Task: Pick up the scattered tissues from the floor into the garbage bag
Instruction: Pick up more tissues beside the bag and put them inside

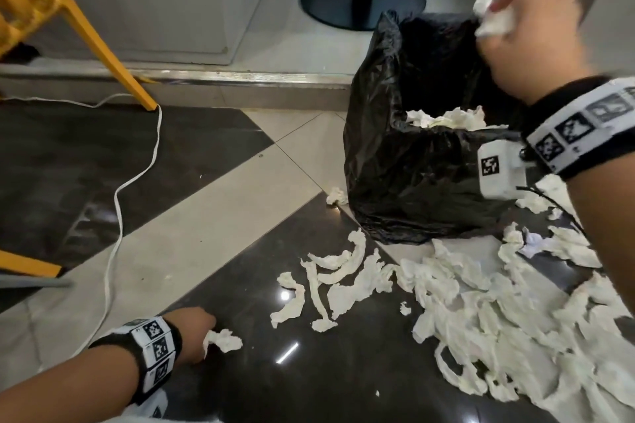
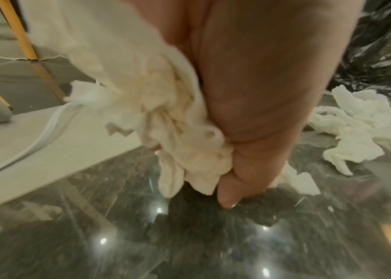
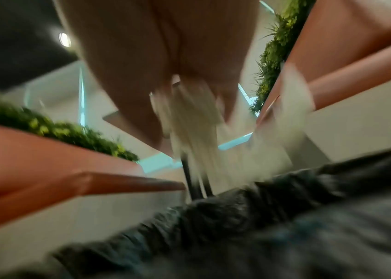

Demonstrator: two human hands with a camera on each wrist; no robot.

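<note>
The left hand [image 1: 197, 330], low over the dark floor [image 1: 240, 388] tiles, bunches a tissue wad [image 1: 223, 340] in curled fingers [image 2: 227, 196]. The right hand [image 1: 536, 34] clutches another clump [image 1: 494, 21] above the garbage bag [image 1: 412, 175]. The scattered tissues [image 1: 481, 319] beside the bag look light, soft and tearable; gather them in loose handfuls.

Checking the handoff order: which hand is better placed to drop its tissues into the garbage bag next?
Right. The right hand holds tissues above the garbage bag opening; the left hand grips its wad low, away from it.
</note>
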